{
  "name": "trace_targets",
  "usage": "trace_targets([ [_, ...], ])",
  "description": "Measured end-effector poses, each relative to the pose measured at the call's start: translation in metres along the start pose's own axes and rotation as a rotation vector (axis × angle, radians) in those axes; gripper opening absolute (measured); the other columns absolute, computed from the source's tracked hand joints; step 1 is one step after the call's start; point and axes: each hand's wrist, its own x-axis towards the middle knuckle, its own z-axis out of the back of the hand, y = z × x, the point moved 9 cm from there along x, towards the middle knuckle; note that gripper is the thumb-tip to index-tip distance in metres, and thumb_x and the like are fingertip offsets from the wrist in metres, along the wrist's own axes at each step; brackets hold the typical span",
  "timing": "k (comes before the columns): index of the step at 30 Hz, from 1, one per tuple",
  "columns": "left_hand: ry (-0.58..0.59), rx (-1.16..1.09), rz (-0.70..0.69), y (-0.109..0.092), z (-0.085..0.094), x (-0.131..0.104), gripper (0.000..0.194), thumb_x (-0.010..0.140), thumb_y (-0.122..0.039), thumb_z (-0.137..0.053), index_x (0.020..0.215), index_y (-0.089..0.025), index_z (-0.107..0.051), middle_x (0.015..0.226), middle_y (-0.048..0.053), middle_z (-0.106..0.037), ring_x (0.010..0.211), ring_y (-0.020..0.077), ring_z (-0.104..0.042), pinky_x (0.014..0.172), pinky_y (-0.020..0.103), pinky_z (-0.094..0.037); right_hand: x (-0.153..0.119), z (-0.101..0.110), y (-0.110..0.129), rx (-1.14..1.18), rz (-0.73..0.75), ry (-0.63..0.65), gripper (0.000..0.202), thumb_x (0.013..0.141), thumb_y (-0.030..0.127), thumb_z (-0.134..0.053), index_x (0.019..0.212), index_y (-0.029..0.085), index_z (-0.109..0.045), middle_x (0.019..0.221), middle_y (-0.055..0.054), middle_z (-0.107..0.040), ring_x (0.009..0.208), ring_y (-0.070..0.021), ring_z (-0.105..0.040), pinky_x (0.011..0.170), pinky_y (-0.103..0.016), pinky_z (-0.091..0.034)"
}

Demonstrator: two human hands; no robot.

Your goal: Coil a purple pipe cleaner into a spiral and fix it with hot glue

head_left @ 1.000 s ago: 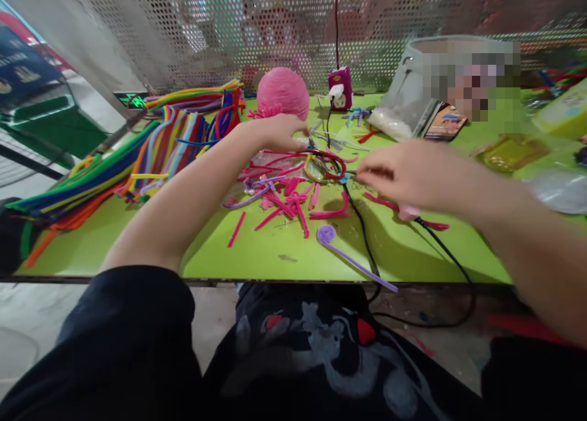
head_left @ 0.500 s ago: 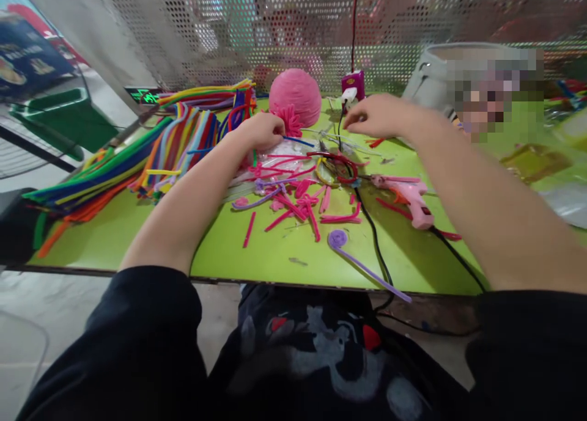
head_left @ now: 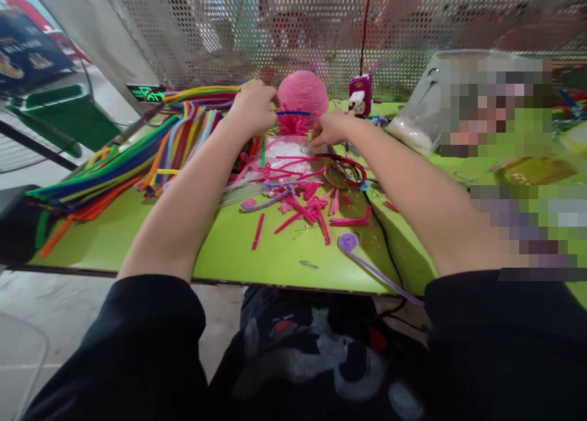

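My left hand (head_left: 254, 107) is closed, pinching a short blue pipe cleaner (head_left: 294, 113) that points right across the front of a pink ball (head_left: 303, 92). Just below the blue piece is a bright pink looped pompom (head_left: 293, 125). The fingers of my right hand (head_left: 332, 129) are pinched together by the right edge of a clear plastic bag (head_left: 291, 154); what they hold, if anything, is too small to make out. Red-handled pliers (head_left: 355, 173) lie beneath that hand. Cut pink pipe cleaner pieces (head_left: 316, 210) are scattered nearer me.
Bundles of coloured pipe cleaners (head_left: 114, 179) fill the left side of the green table (head_left: 293, 265). A purple coiled pipe cleaner (head_left: 349, 242) lies near the front edge, beside a black cord (head_left: 383, 237). At the back stands a purple plug box (head_left: 362, 97) before a perforated metal panel (head_left: 220, 30).
My left hand has risen and moved slightly left with the blue pipe cleaner. My right hand has come left and down to the plastic bag. The pink glue gun is now hidden by my right arm.
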Motion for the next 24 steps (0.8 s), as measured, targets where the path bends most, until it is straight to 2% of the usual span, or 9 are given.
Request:
trace_targets([
  [2, -0.122, -0.072, 0.091, -0.017, 0.009, 0.005, 0.058, 0.096, -0.051, -0.038, 0.138, -0.029, -0.071, 0.120, 0.000, -0.079, 0.130, 0.0240, -0.054, 0.117, 0.049, -0.041, -0.008, 0.013, -0.007, -0.027, -0.025, -0.085, 0.037, 0.088, 0.046, -0.086, 0.112, 0.019, -0.082, 0.121, -0.017, -0.078, 0.137, -0.0466, -0.059, 0.118, -0.072, -0.039],
  [4, 0.063, -0.145, 0.036, -0.054, -0.012, 0.014, 0.053, 0.093, -0.043, -0.049, 0.136, -0.024, -0.074, 0.134, 0.002, -0.077, 0.125, 0.0231, -0.064, 0.110, 0.040, -0.049, -0.021, 0.018, -0.018, -0.052, -0.067, -0.094, 0.038, 0.085, 0.045, -0.088, 0.110, 0.018, -0.081, 0.122, -0.020, -0.076, 0.136, -0.0493, -0.060, 0.116, -0.072, -0.041],
  [6, 0.257, -0.135, 0.051, -0.079, -0.036, 0.020, 0.052, 0.096, -0.035, -0.051, 0.140, -0.017, -0.072, 0.142, 0.006, -0.075, 0.122, 0.0208, -0.068, 0.105, 0.034, -0.051, -0.038, 0.012, -0.028, -0.084, -0.102, 0.002, 0.043, 0.079, 0.047, -0.091, 0.105, 0.015, -0.081, 0.116, -0.022, -0.076, 0.124, -0.0483, -0.067, 0.107, -0.065, -0.050],
  [8, 0.277, -0.119, 0.068, -0.090, -0.046, 0.029, 0.051, 0.099, -0.033, -0.051, 0.143, -0.014, -0.070, 0.144, 0.007, -0.075, 0.120, 0.0171, -0.068, 0.103, 0.029, -0.050, -0.056, -0.001, -0.035, -0.124, -0.102, 0.130, 0.045, 0.078, 0.052, -0.092, 0.099, 0.014, -0.080, 0.102, -0.019, -0.078, 0.103, -0.0413, -0.075, 0.093, -0.056, -0.058],
  [11, 0.290, -0.104, 0.100, -0.086, -0.057, 0.043, 0.045, 0.095, -0.038, -0.062, 0.133, -0.016, -0.075, 0.135, 0.005, -0.080, 0.108, 0.0148, -0.068, 0.095, 0.027, -0.050, -0.073, -0.008, -0.039, -0.134, -0.075, 0.137, 0.034, 0.083, 0.049, -0.087, 0.096, 0.018, -0.081, 0.090, -0.014, -0.079, 0.085, -0.0342, -0.076, 0.079, -0.048, -0.060],
  [15, 0.319, -0.112, 0.105, -0.074, -0.060, 0.054, 0.035, 0.087, -0.045, -0.067, 0.105, -0.019, -0.083, 0.102, 0.003, -0.085, 0.094, 0.0172, -0.068, 0.088, 0.033, -0.051, -0.074, -0.008, -0.043, -0.092, -0.059, 0.073, 0.022, 0.082, 0.037, -0.087, 0.096, 0.020, -0.082, 0.092, -0.013, -0.080, 0.085, -0.0330, -0.077, 0.075, -0.045, -0.060],
  [20, 0.069, -0.169, 0.165, -0.050, -0.016, 0.050, 0.040, 0.086, -0.042, -0.057, 0.108, -0.019, -0.081, 0.111, 0.010, -0.081, 0.104, 0.0267, -0.071, 0.090, 0.041, -0.051, -0.069, -0.005, -0.064, -0.033, -0.094, 0.026, 0.017, 0.081, 0.032, -0.087, 0.090, 0.018, -0.084, 0.078, -0.010, -0.077, 0.075, -0.0274, -0.074, 0.073, -0.041, -0.059],
  [22, -0.045, -0.220, 0.224, -0.033, 0.005, 0.042, 0.041, 0.089, -0.045, -0.052, 0.110, -0.024, -0.080, 0.112, 0.007, -0.080, 0.105, 0.0267, -0.069, 0.091, 0.043, -0.050, -0.070, -0.008, -0.068, 0.009, -0.083, 0.050, 0.020, 0.081, 0.030, -0.086, 0.097, 0.018, -0.084, 0.085, -0.008, -0.079, 0.076, -0.0256, -0.074, 0.074, -0.040, -0.060],
  [24, -0.051, -0.271, 0.223, -0.023, 0.016, 0.036, 0.046, 0.095, -0.048, -0.043, 0.122, -0.028, -0.074, 0.123, 0.003, -0.077, 0.110, 0.0238, -0.063, 0.096, 0.043, -0.049, -0.071, -0.004, -0.068, 0.042, -0.077, 0.018, 0.024, 0.081, 0.025, -0.084, 0.104, 0.017, -0.084, 0.097, -0.010, -0.081, 0.083, -0.0266, -0.074, 0.079, -0.040, -0.059],
])
